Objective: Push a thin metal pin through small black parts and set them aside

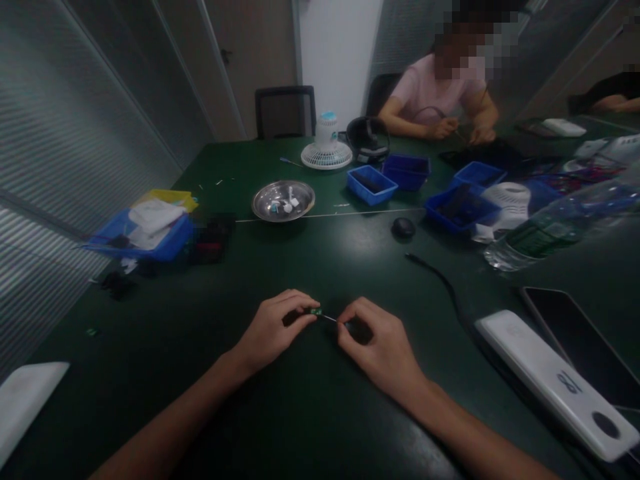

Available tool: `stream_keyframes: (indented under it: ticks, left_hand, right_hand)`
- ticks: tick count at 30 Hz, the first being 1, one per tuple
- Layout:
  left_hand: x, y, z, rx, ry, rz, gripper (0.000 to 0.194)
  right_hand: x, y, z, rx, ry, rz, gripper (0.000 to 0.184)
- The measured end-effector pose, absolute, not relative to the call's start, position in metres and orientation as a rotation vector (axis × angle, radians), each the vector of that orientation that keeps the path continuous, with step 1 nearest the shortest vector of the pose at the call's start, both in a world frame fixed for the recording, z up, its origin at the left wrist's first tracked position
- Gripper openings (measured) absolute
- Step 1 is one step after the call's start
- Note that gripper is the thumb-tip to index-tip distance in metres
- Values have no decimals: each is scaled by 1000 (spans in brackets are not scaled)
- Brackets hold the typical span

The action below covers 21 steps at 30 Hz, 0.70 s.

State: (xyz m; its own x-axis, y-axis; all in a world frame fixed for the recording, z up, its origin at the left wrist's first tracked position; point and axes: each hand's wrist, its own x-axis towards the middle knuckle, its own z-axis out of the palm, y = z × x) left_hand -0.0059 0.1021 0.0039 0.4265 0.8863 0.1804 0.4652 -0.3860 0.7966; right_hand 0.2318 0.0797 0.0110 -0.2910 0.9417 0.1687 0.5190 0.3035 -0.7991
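Observation:
Between the thumb and fingers of my left hand is a small green circuit board, pinched near the middle of the view. My right hand is closed in a pinch on a thin metal rod, whose far end reaches the board's right side. Whether the rod is a tool or a wire I cannot make out, as its other end is hidden in my fingers. Both hands are held over the dark green table.
A metal bowl with small white pieces, blue bins and a mouse lie ahead. On the right are a bottle, a phone and a white power bank-like device. A blue basket stands left; a person sits opposite.

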Motion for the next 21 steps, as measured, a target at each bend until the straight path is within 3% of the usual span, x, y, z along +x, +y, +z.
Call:
stream_keyframes:
  ticks: [21]
  left_hand:
    - [-9, 103, 0, 2046, 998, 766, 21]
  right_hand:
    - [232, 80, 10, -1213, -2029, 866, 9]
